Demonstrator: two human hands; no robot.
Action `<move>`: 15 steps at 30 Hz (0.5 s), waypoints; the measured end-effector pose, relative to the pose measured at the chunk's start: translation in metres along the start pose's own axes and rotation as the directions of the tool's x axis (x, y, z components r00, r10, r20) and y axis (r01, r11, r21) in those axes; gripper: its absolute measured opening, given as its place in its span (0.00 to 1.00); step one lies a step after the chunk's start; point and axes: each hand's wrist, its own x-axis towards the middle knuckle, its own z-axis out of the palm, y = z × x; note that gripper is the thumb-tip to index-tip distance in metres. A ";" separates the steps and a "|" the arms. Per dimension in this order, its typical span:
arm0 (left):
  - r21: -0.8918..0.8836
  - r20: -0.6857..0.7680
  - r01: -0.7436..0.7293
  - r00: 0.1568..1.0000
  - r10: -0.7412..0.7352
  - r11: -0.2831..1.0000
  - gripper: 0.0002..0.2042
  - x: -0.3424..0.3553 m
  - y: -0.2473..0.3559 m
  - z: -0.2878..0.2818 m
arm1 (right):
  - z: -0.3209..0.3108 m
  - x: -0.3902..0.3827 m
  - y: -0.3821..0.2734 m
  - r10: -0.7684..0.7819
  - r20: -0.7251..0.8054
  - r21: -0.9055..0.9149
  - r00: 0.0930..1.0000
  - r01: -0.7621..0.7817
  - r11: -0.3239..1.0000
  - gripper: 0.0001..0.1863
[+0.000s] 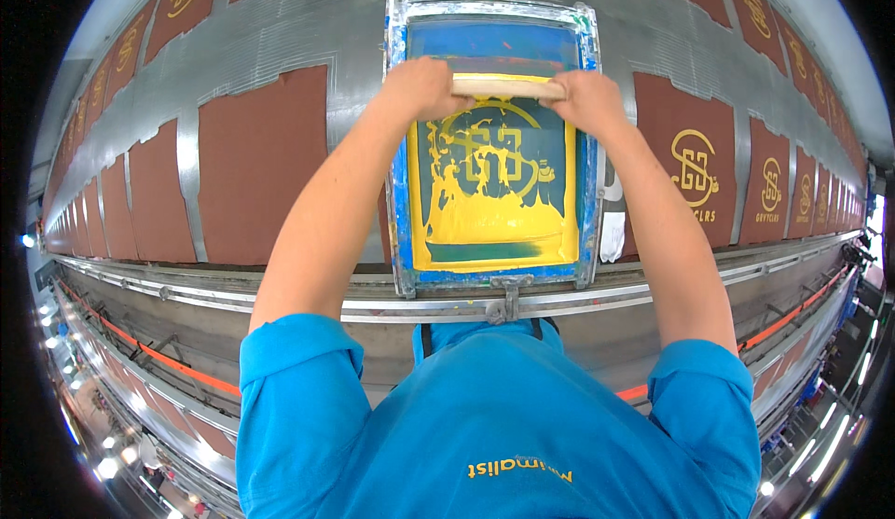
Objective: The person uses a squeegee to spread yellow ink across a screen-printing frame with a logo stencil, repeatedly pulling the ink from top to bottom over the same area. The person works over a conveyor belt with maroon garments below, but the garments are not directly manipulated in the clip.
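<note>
Both hands grip a squeegee (508,86) with a pale handle, which lies crosswise near the far end of a screen-printing frame (401,211). My left hand (424,88) is wrapped round its left end, and my right hand (587,101) round its right end. The frame has a metal rim smeared with blue. Yellow ink (494,219) lies thick over the near half of the mesh and thins into streaks across the emblem stencil. The squeegee's blade is mostly hidden under the handle, and whatever lies below the frame is hidden too.
Unprinted brown fabric pieces (263,165) lie in a row on the grey table (364,81) to the left. To the right are brown pieces (685,155) with yellow prints. A metal rail (625,301) with a clamp (503,308) runs along the near table edge.
</note>
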 end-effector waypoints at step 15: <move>-0.014 -0.104 0.101 0.989 -0.102 0.995 0.30 -0.029 0.009 0.049 | 0.059 -0.029 -0.009 -0.020 -0.158 -0.110 0.987 0.002 0.994 0.14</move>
